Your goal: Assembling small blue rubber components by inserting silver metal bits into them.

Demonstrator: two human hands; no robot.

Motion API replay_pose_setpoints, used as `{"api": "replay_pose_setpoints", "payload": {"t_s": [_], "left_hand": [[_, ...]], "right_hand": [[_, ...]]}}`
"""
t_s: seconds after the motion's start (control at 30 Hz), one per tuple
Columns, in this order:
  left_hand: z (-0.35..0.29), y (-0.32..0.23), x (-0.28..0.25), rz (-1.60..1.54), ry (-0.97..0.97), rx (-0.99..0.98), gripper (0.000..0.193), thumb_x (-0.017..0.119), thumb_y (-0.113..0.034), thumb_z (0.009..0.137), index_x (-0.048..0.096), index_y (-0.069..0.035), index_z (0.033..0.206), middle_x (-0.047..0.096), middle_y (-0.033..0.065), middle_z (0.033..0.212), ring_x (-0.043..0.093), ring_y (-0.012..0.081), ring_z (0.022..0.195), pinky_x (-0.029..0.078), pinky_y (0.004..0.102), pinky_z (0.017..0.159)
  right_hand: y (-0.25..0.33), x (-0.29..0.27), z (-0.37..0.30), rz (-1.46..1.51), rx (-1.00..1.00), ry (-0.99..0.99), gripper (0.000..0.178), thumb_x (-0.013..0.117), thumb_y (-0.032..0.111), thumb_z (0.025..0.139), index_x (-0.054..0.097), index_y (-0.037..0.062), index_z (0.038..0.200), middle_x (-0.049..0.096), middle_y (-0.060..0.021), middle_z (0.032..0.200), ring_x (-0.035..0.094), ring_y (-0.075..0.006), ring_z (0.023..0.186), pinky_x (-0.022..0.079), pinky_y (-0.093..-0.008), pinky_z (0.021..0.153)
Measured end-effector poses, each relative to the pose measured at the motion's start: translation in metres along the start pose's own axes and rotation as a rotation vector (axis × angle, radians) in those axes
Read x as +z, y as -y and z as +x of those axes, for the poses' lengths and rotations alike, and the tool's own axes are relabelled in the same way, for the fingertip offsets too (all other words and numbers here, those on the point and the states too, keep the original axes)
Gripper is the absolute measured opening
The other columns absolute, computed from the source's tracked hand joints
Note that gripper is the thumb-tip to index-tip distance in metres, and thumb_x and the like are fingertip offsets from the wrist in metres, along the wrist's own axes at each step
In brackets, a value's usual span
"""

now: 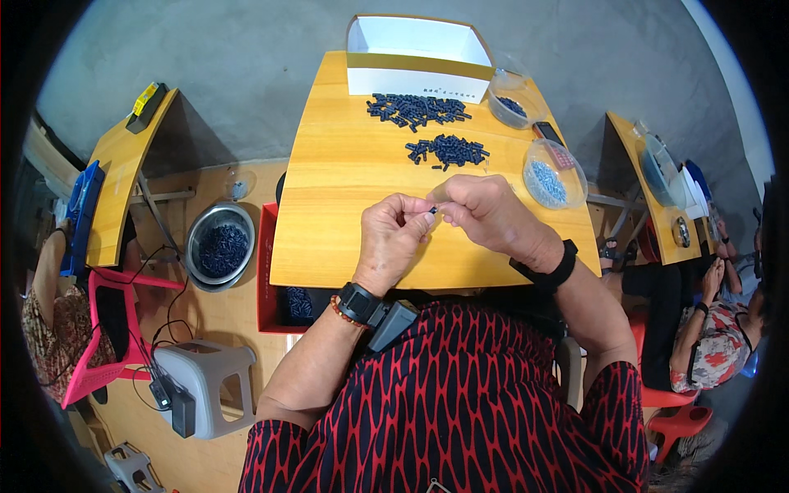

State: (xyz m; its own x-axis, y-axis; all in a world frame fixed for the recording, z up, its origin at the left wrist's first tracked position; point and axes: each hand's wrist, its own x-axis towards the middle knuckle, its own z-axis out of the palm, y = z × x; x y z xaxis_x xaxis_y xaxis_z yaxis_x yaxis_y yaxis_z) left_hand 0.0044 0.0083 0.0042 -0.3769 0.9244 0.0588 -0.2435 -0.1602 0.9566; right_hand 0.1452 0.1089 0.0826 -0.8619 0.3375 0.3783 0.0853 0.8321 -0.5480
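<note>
Above the bench, the left hand pinches a tiny blackish piece; I can't tell what the right hand, just beside, grasps. Dark lettering marks the white box.

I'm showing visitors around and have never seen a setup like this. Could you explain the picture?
There is no machine here: a person works with two bare hands. The picture comes from the left of two wide fisheye cameras worn on their head, looking down, so straight edges bend.

On the yellow wooden table stand a white, gold-edged open box and a clear round plastic bowl of tiny light-blue pieces, near two piles of small dark cylindrical pieces.

The left hand pinches one tiny dark piece. The right hand meets it; its exact grip is too small to tell.
</note>
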Motion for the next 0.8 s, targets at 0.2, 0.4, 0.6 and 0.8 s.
{"api": "replay_pose_setpoints", "payload": {"t_s": [0.2,0.4,0.6,0.8], "left_hand": [[-0.002,-0.004,0.001,0.144,-0.041,0.039,0.005,0.067,0.004,0.085,0.066,0.005,0.09,0.065,0.0048,0.075,0.058,0.0081,0.063,0.049,0.0228,0.058],[-0.004,-0.007,0.006,0.16,-0.028,0.018,0.003,0.067,0.005,0.085,0.065,0.005,0.087,0.065,0.0061,0.075,0.059,0.0094,0.063,0.05,0.0235,0.058],[-0.002,-0.002,0.003,-0.053,-0.035,-0.055,0.005,0.067,0.005,0.086,0.062,0.004,0.089,0.065,0.0081,0.077,0.06,0.0115,0.064,0.052,0.0245,0.059],[-0.001,-0.001,0.002,-0.1,-0.03,-0.058,0.006,0.066,0.004,0.087,0.061,0.004,0.091,0.065,0.0076,0.077,0.061,0.0117,0.064,0.052,0.0244,0.059]], "right_hand": [[0.004,-0.005,0.005,-0.119,-0.035,0.092,0.009,0.059,-0.001,0.078,0.059,-0.0034,0.086,0.06,-0.0213,0.078,0.062,-0.0407,0.078,0.049,-0.0458,0.066],[0.014,-0.009,0.007,-0.215,-0.02,0.178,0.005,0.059,-0.002,0.077,0.056,-0.0026,0.08,0.061,-0.0206,0.077,0.063,-0.0402,0.079,0.05,-0.045,0.066],[0.005,0.003,0.0,-0.033,0.099,0.069,0.013,0.059,-0.003,0.082,0.061,-0.0052,0.095,0.067,-0.0193,0.082,0.068,-0.0328,0.07,0.053,-0.0389,0.063],[-0.015,0.006,-0.015,0.486,0.425,-0.043,0.011,0.063,0.002,0.087,0.065,-0.0036,0.096,0.067,-0.0061,0.073,0.063,-0.0056,0.065,0.052,-0.0245,0.058]]}}
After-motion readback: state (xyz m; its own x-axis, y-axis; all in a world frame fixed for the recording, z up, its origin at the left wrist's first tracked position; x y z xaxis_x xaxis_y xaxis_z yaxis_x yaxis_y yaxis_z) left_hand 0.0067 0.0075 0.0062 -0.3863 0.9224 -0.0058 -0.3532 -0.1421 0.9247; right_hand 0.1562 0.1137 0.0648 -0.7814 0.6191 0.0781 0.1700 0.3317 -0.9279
